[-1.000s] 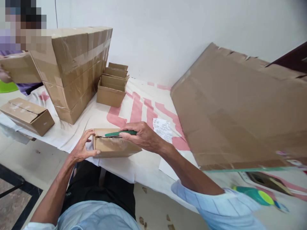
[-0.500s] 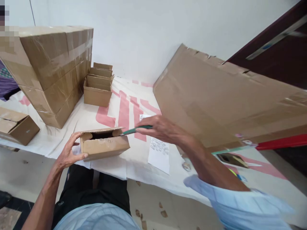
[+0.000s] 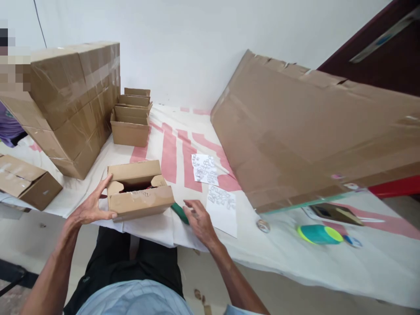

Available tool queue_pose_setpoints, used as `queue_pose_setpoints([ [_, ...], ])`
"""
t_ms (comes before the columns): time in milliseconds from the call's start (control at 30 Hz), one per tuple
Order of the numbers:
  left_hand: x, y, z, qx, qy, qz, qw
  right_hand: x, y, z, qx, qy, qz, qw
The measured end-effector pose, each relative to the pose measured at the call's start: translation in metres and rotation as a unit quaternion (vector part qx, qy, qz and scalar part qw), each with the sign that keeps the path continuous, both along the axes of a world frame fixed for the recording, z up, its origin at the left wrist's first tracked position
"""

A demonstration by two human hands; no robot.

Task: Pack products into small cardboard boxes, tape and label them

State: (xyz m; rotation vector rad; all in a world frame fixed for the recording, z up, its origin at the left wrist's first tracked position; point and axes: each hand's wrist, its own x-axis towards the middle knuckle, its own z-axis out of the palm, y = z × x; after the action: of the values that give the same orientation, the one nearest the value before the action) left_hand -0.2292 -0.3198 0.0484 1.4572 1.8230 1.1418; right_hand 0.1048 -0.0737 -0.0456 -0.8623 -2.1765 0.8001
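Note:
A small cardboard box (image 3: 141,203) stands at the table's front edge, its top partly open and something dark and red inside. My left hand (image 3: 93,205) grips the box's left end, thumb on the front and fingers at the back corner. Just right of the box lies a green-handled tool (image 3: 180,213), partly hidden by the box. My right hand (image 3: 199,221) is beside that tool with its fingers apart, holding nothing that shows.
Small open boxes (image 3: 130,131) stand behind, beside a tall taped carton stack (image 3: 75,105). Another box (image 3: 31,181) is at left. Written papers (image 3: 222,210), a tape roll (image 3: 263,225), a teal-and-yellow object (image 3: 320,234) and a phone (image 3: 336,213) lie right, before a large cardboard piece (image 3: 295,135).
My right hand has moved down and let go of the green tool, now on the table. The box's back flap has swung up and the opening is wider.

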Motion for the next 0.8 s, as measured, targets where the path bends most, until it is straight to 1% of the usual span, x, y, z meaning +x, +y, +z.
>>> queue_pose_setpoints([
  [67, 0.001, 0.0, 0.001, -0.001, -0.008, 0.002, 1.0, -0.01, 0.0, 0.027, 0.048, 0.036, 0.018, 0.998],
  [100, 0.001, -0.001, 0.001, -0.001, -0.013, 0.004, 1.0, -0.016, 0.0, 0.045, 0.075, 0.043, 0.044, 0.995],
  [167, 0.002, -0.001, 0.001, -0.006, -0.024, 0.008, 1.0, -0.034, -0.004, 0.079, 0.126, 0.041, 0.122, 0.984],
  [200, 0.002, -0.002, 0.001, -0.01, -0.028, 0.011, 0.999, -0.045, -0.006, 0.093, 0.15, 0.03, 0.163, 0.975],
  [233, 0.003, -0.002, 0.001, -0.014, -0.031, 0.013, 0.999, -0.056, -0.01, 0.104, 0.171, 0.013, 0.2, 0.965],
  [300, 0.003, -0.004, 0.0, -0.019, -0.032, 0.014, 0.999, -0.076, -0.016, 0.118, 0.206, -0.028, 0.256, 0.944],
  [400, 0.004, -0.006, 0.0, -0.021, -0.021, 0.011, 0.999, -0.096, -0.023, 0.124, 0.234, -0.069, 0.307, 0.92],
  [467, 0.005, -0.007, -0.001, -0.022, -0.013, 0.011, 1.0, -0.099, -0.026, 0.123, 0.239, -0.07, 0.317, 0.915],
  [600, 0.006, -0.008, -0.003, -0.019, -0.004, 0.012, 1.0, -0.081, -0.034, 0.125, 0.243, -0.053, 0.304, 0.92],
  [700, 0.006, -0.006, -0.004, -0.016, -0.003, 0.01, 1.0, -0.063, -0.042, 0.13, 0.247, -0.033, 0.314, 0.916],
  [800, 0.006, -0.005, -0.004, -0.019, -0.006, 0.009, 1.0, -0.054, -0.047, 0.134, 0.241, -0.015, 0.326, 0.914],
])
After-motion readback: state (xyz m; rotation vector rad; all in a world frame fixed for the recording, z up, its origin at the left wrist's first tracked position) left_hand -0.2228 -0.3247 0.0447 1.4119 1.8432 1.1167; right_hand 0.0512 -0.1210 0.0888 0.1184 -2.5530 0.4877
